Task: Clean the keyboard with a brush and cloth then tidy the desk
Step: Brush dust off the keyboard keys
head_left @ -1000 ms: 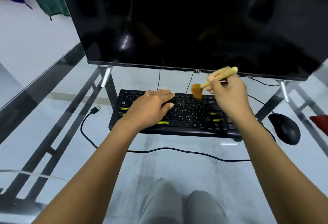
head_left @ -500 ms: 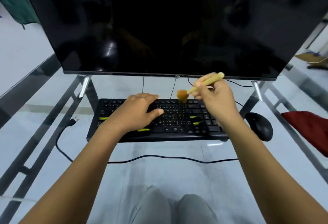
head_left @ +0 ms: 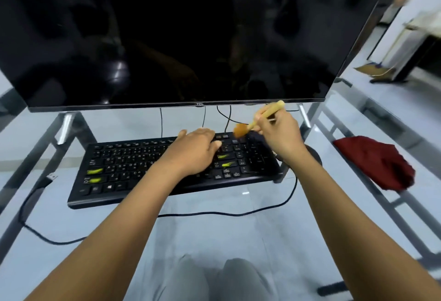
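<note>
- My left hand (head_left: 193, 150) lay flat on the keyboard (head_left: 133, 169), fingers straight and gripping nothing. I judged it was there to stop the board sliding on the glass desk (head_left: 71, 265).
- My right hand (head_left: 279, 133) pinched the brush (head_left: 251, 124) by its handle like a pen. The bristles tilted down at the top row near the right end, and I couldn't tell if they touched.
- The keyboard sat just before the monitor (head_left: 167, 38), slightly askew. It was black, with yellow-green smears on keys at both ends.
- The red cloth (head_left: 377, 162) lay bunched at the desk's right, well apart, ready for wiping.
</note>
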The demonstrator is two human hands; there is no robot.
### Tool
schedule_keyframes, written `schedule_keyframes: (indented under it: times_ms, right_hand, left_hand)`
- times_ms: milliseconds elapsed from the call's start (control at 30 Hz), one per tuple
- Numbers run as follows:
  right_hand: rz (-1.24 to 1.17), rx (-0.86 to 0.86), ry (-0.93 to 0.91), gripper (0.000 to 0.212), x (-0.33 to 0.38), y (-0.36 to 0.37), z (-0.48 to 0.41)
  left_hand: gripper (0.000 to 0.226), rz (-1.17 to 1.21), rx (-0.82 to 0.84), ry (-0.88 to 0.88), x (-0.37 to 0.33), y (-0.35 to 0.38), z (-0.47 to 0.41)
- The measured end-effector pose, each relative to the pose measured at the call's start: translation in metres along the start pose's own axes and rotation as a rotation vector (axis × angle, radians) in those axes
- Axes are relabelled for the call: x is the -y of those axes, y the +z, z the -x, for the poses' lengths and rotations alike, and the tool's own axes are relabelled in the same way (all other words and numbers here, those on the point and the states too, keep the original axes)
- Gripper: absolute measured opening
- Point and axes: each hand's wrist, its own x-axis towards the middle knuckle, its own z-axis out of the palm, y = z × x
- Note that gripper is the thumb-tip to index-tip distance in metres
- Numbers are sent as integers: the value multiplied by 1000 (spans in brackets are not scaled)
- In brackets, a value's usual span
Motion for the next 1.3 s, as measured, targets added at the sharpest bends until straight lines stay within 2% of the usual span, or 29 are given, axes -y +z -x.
schedule_keyframes:
  times_ms: [33,100,167,233,300,367,400,467,500,533,600,667,733,800,867,933,1000,1033,1067,1133,1167,1200,1267,1300]
  right_hand:
    - [-39,-51,-16,14,-1,-5,0]
    - [-167,14,-22,12,-1,-10,1]
    - [-53,121,-7,11,-1,-10,3]
    - [74,-16,-31,13,-4,-11,3]
    - [-42,-100,-44,12,-6,-14,4]
    - [-180,37,-8,11,-7,-14,10]
    - [-158,81,-2,10,-9,-13,13]
    - [-77,-42,-46,9,-11,-13,15]
    - [-93,-120,-64,10,-10,-15,15]
    - [-148,-128,-67,12,-10,-18,15]
    - [-269,29,-15,11,-5,-22,19]
    - [-120,137,-20,9,-7,-21,23]
    - [33,-26,-76,10,-8,-21,25]
    - [-94,-99,-89,11,-10,-25,25]
    - [-218,65,-16,11,-7,-28,28]
    - [-54,170,-14,12,-11,-28,30]
    - [92,-13,-64,13,-11,-29,30]
    - [57,-96,-64,14,-11,-31,30]
    - [-29,-112,-61,16,-11,-34,30]
    - [-189,47,-8,15,-9,-36,33]
    - [-160,114,-4,14,-10,-35,33]
    - [-73,112,-19,15,-12,-33,33]
    - [65,-87,-65,17,-15,-32,31]
    - [12,-139,-66,17,-16,-34,30]
  left_hand:
    - [26,8,-18,-16,1,2,0]
    - [24,8,-35,-29,5,6,0]
    - [30,-16,-32,-9,6,8,1]
    - [36,-38,-36,24,3,6,4]
    - [40,-59,-53,48,0,4,7]
    - [40,-62,-64,50,-1,4,9]
    - [39,-58,-63,44,-1,4,9]
    - [39,-50,-62,36,-3,4,9]
    - [39,-51,-64,35,-3,4,8]
    - [39,-52,-67,36,-3,4,8]
    - [41,-41,-67,41,-2,5,8]
    - [43,-38,-66,45,0,6,7]
    - [46,-42,-66,44,2,9,6]
    - [47,-37,-68,38,5,11,5]
    - [47,-27,-65,36,7,13,5]
    - [48,-29,-66,40,8,14,3]
    - [48,-31,-62,44,9,13,2]
    - [48,-31,-60,44,10,13,2]
    - [48,-31,-61,44,11,13,1]
    - [48,-27,-69,48,12,14,1]
    - [48,-26,-77,51,12,15,1]
    - [47,-23,-84,53,13,15,1]
    - [47,-12,-90,54,13,16,2]
    - [47,-7,-93,53,13,16,3]
